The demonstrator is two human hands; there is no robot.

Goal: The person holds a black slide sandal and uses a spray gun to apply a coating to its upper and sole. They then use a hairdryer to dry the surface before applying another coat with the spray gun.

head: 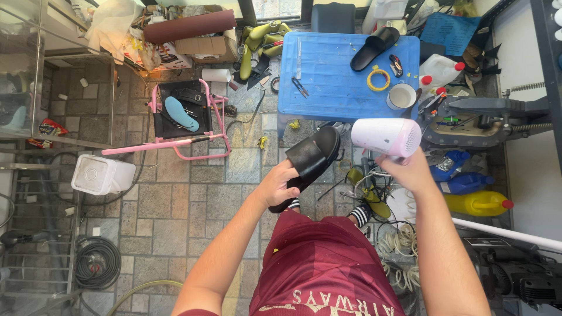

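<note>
While the left hand (280,186) closes its grip around a black sandal (310,157) held above the floor, the right hand (410,169) clasps a white hair dryer (386,136) just beside it, near the blue bench (328,82).

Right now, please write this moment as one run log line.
left hand: holds black slide sandal | right hand: holds white hair dryer | second sandal: on blue table

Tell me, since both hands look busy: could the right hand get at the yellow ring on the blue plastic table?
Probably not now: the right hand grips a white hair dryer. Nothing blocks the yellow ring itself.
</note>
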